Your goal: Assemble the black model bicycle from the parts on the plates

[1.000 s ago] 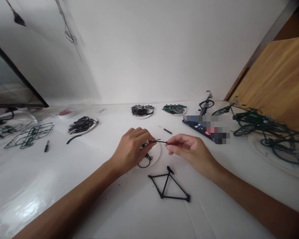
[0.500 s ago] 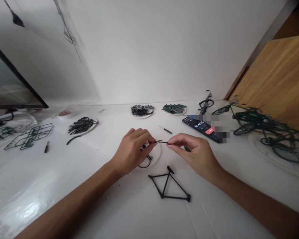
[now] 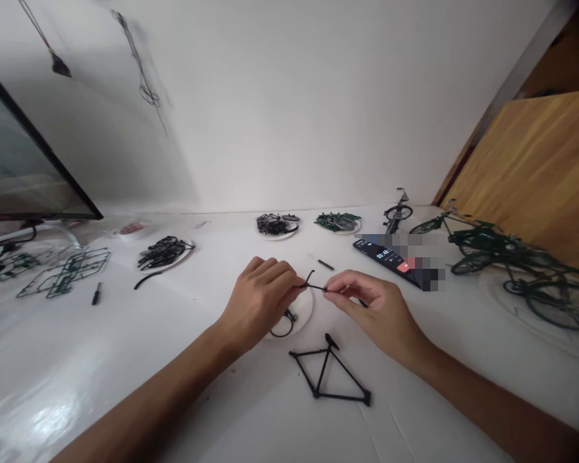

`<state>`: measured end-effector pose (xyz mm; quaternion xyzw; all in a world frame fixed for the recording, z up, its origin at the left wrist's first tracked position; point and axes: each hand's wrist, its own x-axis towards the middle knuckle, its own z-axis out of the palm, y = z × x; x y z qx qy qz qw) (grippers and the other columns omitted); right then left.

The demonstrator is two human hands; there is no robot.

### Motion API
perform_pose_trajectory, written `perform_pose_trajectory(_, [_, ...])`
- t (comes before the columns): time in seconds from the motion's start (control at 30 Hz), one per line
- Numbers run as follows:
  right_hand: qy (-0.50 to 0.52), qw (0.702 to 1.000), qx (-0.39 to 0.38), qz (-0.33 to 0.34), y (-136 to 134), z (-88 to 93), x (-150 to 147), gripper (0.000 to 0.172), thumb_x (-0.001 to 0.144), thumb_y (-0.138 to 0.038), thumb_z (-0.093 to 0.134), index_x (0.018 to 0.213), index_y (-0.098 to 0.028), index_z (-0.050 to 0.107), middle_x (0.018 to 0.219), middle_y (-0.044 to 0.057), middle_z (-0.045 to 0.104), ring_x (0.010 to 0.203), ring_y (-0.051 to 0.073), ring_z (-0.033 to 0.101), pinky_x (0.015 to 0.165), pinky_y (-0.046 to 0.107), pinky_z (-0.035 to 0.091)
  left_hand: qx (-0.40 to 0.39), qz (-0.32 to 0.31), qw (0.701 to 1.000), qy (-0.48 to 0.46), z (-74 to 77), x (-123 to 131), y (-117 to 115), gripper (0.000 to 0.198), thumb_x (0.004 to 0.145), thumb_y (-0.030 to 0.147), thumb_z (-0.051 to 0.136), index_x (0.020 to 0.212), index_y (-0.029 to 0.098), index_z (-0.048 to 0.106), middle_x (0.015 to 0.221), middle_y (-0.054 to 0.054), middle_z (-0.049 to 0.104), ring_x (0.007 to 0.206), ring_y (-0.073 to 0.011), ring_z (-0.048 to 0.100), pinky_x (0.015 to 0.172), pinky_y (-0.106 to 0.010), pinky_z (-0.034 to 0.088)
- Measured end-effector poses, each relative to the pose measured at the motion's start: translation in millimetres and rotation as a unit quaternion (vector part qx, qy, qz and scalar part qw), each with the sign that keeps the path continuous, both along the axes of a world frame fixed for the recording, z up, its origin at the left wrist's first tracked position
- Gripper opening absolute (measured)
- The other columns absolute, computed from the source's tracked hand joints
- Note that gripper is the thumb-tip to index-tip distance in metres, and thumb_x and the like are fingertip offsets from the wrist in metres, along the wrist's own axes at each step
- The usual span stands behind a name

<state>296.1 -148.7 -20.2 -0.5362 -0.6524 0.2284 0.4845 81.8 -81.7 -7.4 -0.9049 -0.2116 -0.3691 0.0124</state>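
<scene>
Between my two hands is a thin black forked bicycle part (image 3: 314,287), probably of the same model kit as the pieces around it. My left hand (image 3: 265,299) pinches its left end, and my right hand (image 3: 367,299) pinches the right end. A short prong of it sticks up near my left fingertips. Under my left hand stands a white plate (image 3: 305,315) holding small black parts, partly hidden. Nearer to me lies a black toy bicycle frame (image 3: 319,373) with a saddle on it, flat on the white table.
Plates of black parts (image 3: 161,254), more black parts (image 3: 276,225) and green parts (image 3: 338,222) stand farther back. A small screwdriver (image 3: 321,262) and a phone (image 3: 390,260) lie beyond my hands. Assembled model bicycles (image 3: 492,244) stand right; green sprues (image 3: 70,273) and another screwdriver (image 3: 96,294) lie left.
The black part has turned between my fingers, so its short prong now points up. The whole view has shifted slightly, with things appearing lower. Both hands keep their pinch.
</scene>
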Motion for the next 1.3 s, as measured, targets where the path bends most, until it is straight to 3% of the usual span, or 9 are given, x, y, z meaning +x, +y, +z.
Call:
perform_pose_trajectory(0.17, [-0.02, 1.0, 0.018, 0.007, -1, 2.2, -1, 0.009, 0.089, -0.03, 0.068, 0.082, -0.025, 0.066, 0.085, 0.0, 0.07, 0.081, 0.018, 0.064, 0.074, 0.031, 0.05, -0.035, 0.025, 0.997, 0.058, -1.8, 0, 0, 0.017, 0.101, 0.033, 0.056, 0.098, 0.018, 0.06, 0.09, -0.002, 0.068, 0.079, -0.0167, 0.06, 0.076, -0.033, 0.038])
perform_pose_trajectory(0.4, [-0.056, 0.998, 0.022, 0.019, -3, 0.3, 0, 0.008, 0.088, -0.026, 0.067, 0.081, -0.024, 0.066, 0.079, -0.002, 0.068, 0.074, 0.016, 0.062, 0.072, 0.029, 0.049, -0.053, 0.008, 0.99, 0.133, 1.8, -1, 1, 0.026, 0.107, 0.03, 0.041, 0.093, 0.017, 0.059, 0.083, -0.002, 0.063, 0.075, -0.0163, 0.055, 0.074, -0.033, 0.035])
perform_pose_trajectory(0.67, [-0.074, 0.997, 0.032, -0.006, -5, 0.2, -2, 0.011, 0.096, -0.033, 0.056, 0.092, -0.024, 0.059, 0.091, -0.001, 0.065, 0.086, 0.016, 0.06, 0.082, 0.028, 0.047, -0.056, 0.015, 0.994, 0.09, 5.1, -9, 10, 0.024, 0.108, 0.028, 0.038, 0.097, 0.017, 0.057, 0.086, -0.001, 0.063, 0.076, -0.0151, 0.055, 0.076, -0.032, 0.037])
perform_pose_trajectory(0.77, [-0.093, 0.996, 0.005, -0.005, -5, 1.4, 1, 0.014, 0.097, -0.036, 0.053, 0.092, -0.024, 0.059, 0.087, -0.001, 0.064, 0.082, 0.016, 0.059, 0.076, 0.028, 0.046, -0.041, 0.021, 0.996, 0.077, 6.7, -16, 18, 0.022, 0.108, 0.026, 0.038, 0.101, 0.017, 0.057, 0.088, -0.002, 0.063, 0.077, -0.0153, 0.055, 0.077, -0.032, 0.038])
perform_pose_trajectory(0.9, [-0.166, 0.981, -0.071, 0.072, -8, 3.4, 8, 0.016, 0.093, -0.038, 0.061, 0.085, -0.025, 0.062, 0.077, -0.003, 0.063, 0.071, 0.015, 0.058, 0.066, 0.028, 0.043, -0.017, 0.024, 0.997, 0.073, 11.4, -26, 26, 0.022, 0.108, 0.025, 0.038, 0.103, 0.016, 0.058, 0.089, -0.003, 0.064, 0.077, -0.0158, 0.055, 0.076, -0.032, 0.039])
perform_pose_trajectory(1.07, [-0.233, 0.949, -0.146, 0.153, -14, 6.3, 10, 0.012, 0.082, -0.03, 0.073, 0.088, -0.025, 0.064, 0.085, -0.002, 0.066, 0.078, 0.016, 0.059, 0.069, 0.028, 0.043, 0.016, 0.025, 0.997, 0.068, 21.8, -35, 29, 0.021, 0.108, 0.026, 0.04, 0.105, 0.016, 0.058, 0.091, -0.004, 0.064, 0.077, -0.0162, 0.054, 0.074, -0.032, 0.039])
perform_pose_trajectory(1.3, [-0.214, 0.949, -0.131, 0.193, -19, 1.0, -4, 0.008, 0.084, -0.026, 0.072, 0.087, -0.023, 0.064, 0.084, -0.002, 0.065, 0.075, 0.015, 0.057, 0.07, 0.026, 0.045, 0.033, 0.014, 0.996, 0.076, 25.8, -35, 25, 0.021, 0.107, 0.024, 0.04, 0.101, 0.016, 0.057, 0.089, -0.004, 0.064, 0.075, -0.0151, 0.054, 0.073, -0.031, 0.04])
